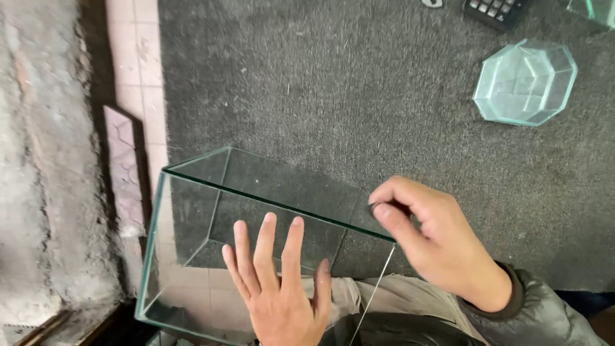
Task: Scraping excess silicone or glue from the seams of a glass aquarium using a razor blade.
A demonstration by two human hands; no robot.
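Note:
A clear glass box of flat panes [192, 211] stands on a dark grey carpet [359, 96], partly over the carpet's left edge. My left hand [278, 282] lies flat with fingers spread against the near glass pane. My right hand [432, 240] pinches the top right corner of that pane between thumb and forefinger. A small dark bit shows at the fingertips; I cannot tell what it is.
An octagonal glass vessel [525, 82] lies at the upper right on the carpet. A black keypad device [496, 9] sits at the top edge, with another glass piece [599, 9] in the corner. Pink tiles [138, 64] and rough concrete [38, 160] border the left.

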